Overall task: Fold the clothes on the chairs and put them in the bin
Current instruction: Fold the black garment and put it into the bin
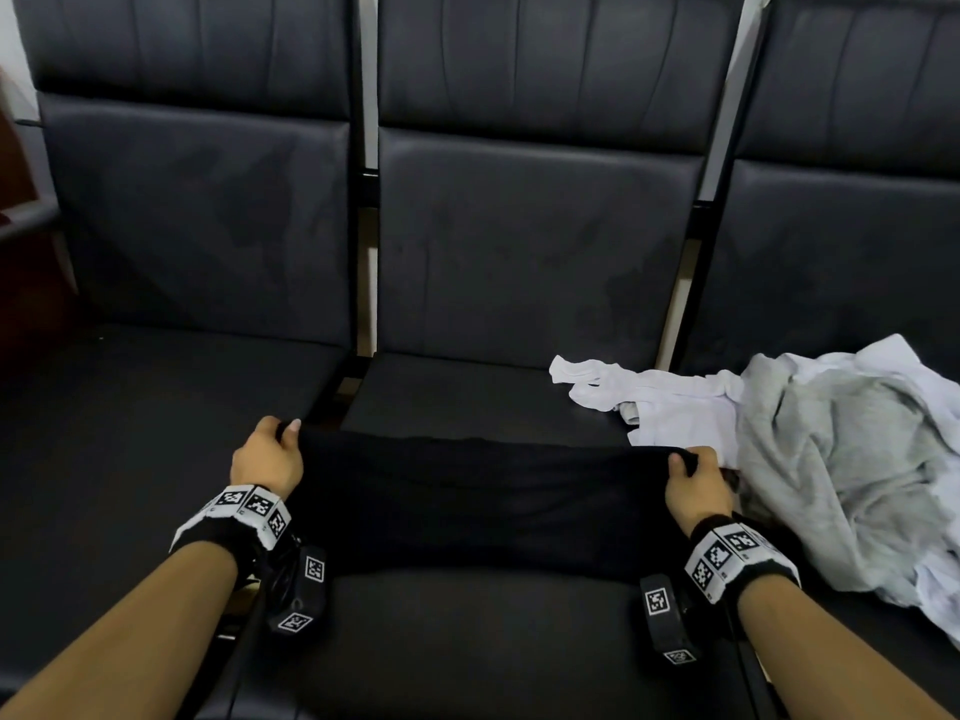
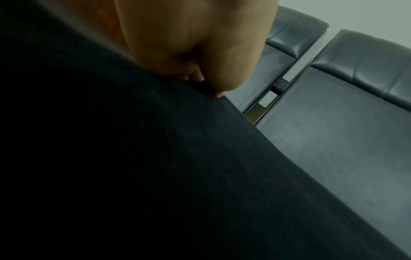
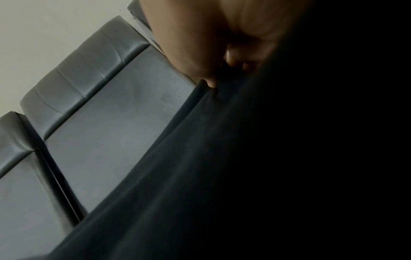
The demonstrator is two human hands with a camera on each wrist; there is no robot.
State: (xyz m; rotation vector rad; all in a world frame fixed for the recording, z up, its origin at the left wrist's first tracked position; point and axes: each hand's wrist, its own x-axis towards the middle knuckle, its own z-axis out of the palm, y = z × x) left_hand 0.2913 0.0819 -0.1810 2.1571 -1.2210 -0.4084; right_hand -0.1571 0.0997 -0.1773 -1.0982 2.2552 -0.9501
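A black garment (image 1: 483, 501) is stretched flat between my two hands over the middle chair seat (image 1: 467, 641). My left hand (image 1: 267, 454) pinches its left upper corner near the gap between seats. At the right upper corner my right hand (image 1: 693, 478) pinches the cloth the same way. In the left wrist view the left hand (image 2: 200, 70) holds the black garment (image 2: 133, 167) at its edge. The right wrist view shows the right hand (image 3: 218, 58) gripping the black garment (image 3: 244, 167), which fills most of the picture.
A heap of grey clothing (image 1: 841, 459) and white clothing (image 1: 654, 402) lies on the right chair and spills onto the middle seat, close to my right hand. The left chair seat (image 1: 130, 433) is bare. Chair backs (image 1: 519, 226) stand behind. No bin is in view.
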